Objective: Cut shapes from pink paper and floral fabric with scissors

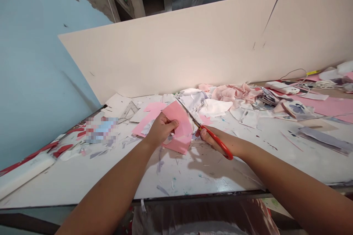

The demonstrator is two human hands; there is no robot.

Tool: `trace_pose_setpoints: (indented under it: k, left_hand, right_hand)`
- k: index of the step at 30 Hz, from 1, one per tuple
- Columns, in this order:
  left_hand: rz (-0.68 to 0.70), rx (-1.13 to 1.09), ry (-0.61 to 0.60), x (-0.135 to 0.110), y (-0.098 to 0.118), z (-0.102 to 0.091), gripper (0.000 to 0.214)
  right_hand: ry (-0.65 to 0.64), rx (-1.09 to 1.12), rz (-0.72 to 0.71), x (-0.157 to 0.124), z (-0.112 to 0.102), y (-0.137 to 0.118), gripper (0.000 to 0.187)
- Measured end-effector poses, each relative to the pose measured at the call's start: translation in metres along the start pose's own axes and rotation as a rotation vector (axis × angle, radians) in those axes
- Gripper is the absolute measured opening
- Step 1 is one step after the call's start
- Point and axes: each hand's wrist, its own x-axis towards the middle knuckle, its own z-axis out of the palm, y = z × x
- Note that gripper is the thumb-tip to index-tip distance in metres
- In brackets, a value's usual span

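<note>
Forearms: both are reaching from the near edge over the bench (193,180), wrists converging.
Left hand (160,130): pinching the pink paper (180,123), holding it just above the bench.
Right hand (222,140): clenching around red scissors (203,128), blades meeting the paper's right edge.
Risk: blades are working near the left fingers; a slipping sheet could be skewing the cut or nicking them.

Pale blue wall (33,80); beige board (179,51) behind table (82,176)
</note>
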Motion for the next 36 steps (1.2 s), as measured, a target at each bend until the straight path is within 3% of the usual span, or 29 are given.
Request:
trace_pose_setpoints:
  k: [14, 23, 27, 33, 36]
  left_hand:
    - [0.010, 0.056, -0.049, 0.000, -0.007, 0.004, 0.016]
    - [-0.034, 0.054, 0.018, -0.001, -0.007, 0.004, 0.022]
    - [-0.067, 0.048, 0.056, -0.001, -0.007, 0.004, 0.021]
    - [-0.049, -0.017, 0.019, 0.000, -0.010, 0.002, 0.019]
    - [-0.079, -0.059, -0.065, -0.001, -0.008, 0.002, 0.032]
  right_hand:
    - [0.063, 0.149, 0.080, 0.004, 0.009, 0.020, 0.058]
    - [0.134, 0.197, 0.304, 0.003, 0.005, 0.008, 0.060]
    - [0.196, 0.195, 0.333, 0.004, 0.004, 0.004, 0.059]
    - [0.224, 0.312, 0.203, 0.004, 0.006, 0.008, 0.055]
    - [0.230, 0.333, 0.129, 0.005, 0.006, 0.009, 0.054]
